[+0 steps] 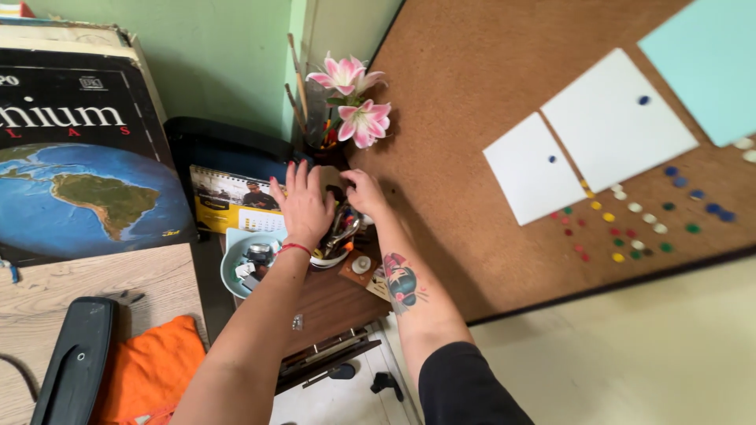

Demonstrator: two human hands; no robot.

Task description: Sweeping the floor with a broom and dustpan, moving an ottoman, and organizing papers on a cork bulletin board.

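Both hands, left hand [303,206] and right hand [364,191], reach palm-down over the cup [335,256].

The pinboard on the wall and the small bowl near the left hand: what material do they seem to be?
The pinboard looks like cork: brown, speckled, matte, with pins stuck in. The small bowl seems glazed ceramic, pale blue with a smooth rim, though plastic is possible.

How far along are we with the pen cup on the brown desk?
Done: nothing visibly moved out yet. In hand: left hand and right hand are both over the white cup crammed with pens and scissors. Left: the pale blue bowl of small clutter beside it looks untouched.
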